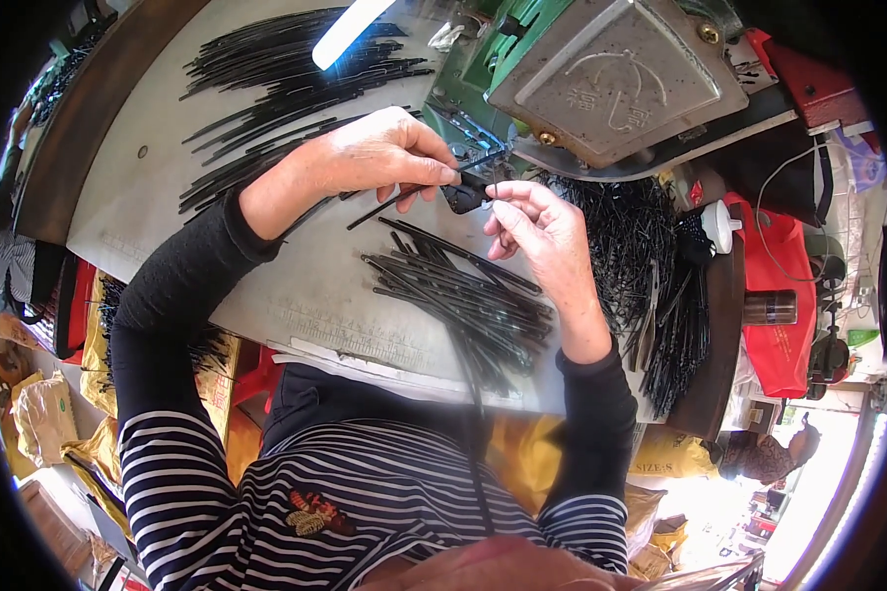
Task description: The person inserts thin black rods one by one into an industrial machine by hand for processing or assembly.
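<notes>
My left hand [389,153] reaches in beside the needle area of a green and grey sewing machine [616,84]. Its thumb and fingers pinch a thin black strap [373,214], whose loose end sticks out below the hand. My right hand [545,229] is closed at thumb and fingertips by a small dark piece [463,198] under the needle area; what it grips is too small to make out. Just below the hands lies a bundle of narrow black straps [453,291] on the pale table [296,286]. More black straps [296,74] are spread at the far left.
A bright lamp tube [353,32] hangs above the far straps. Heaped black straps [611,236] fill the table right of the machine, with scissors [650,315] among them. A red bag [774,325] hangs past the right edge. Yellow sacks [670,455] stand below.
</notes>
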Demonstrator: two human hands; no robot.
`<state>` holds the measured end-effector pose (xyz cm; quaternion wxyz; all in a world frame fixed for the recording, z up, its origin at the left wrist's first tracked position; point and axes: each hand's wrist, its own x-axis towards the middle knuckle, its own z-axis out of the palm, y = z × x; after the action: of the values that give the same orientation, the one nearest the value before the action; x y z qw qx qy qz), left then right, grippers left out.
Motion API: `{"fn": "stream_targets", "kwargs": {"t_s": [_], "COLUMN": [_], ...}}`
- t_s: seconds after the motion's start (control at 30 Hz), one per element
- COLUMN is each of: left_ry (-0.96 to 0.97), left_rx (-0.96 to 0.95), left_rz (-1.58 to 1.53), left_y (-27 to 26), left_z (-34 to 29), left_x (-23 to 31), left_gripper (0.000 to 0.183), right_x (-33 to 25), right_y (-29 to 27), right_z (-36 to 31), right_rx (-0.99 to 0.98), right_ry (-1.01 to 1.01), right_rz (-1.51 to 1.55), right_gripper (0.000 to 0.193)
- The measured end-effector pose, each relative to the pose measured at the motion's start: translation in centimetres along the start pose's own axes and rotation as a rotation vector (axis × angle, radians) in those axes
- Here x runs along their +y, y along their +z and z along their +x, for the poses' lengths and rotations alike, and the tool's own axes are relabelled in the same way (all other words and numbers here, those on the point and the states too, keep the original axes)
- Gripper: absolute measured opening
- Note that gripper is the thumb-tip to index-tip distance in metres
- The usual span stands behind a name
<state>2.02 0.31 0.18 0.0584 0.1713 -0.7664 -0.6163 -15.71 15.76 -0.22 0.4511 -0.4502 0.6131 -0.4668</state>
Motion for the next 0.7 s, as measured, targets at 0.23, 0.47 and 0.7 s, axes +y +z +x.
{"fn": "stream_targets", "kwargs": {"t_s": [0.23, 0.47, 0.7], "left_ry": [0.035, 0.006, 0.009], "left_rx": [0.024, 0.056, 0.039], "left_rz": [0.003, 0.040, 0.045], "left_y": [0.2, 0.1, -0.4], "left_z": [0.7, 1.3, 1.3], "left_x": [0.0, -0.2, 0.4], "left_gripper": [0.031, 0.029, 0.030], "right_x": [-0.1, -0.2, -0.2], "right_y": [-0.6, -0.9, -1.1], "right_z": [0.1, 0.4, 0.5], "right_rx": [0.010, 0.025, 0.012], "right_ry": [-0.021, -0.007, 0.023], "right_rz": [0.013, -0.019, 0.001], "right_gripper": [0.022, 0.022, 0.020]}}
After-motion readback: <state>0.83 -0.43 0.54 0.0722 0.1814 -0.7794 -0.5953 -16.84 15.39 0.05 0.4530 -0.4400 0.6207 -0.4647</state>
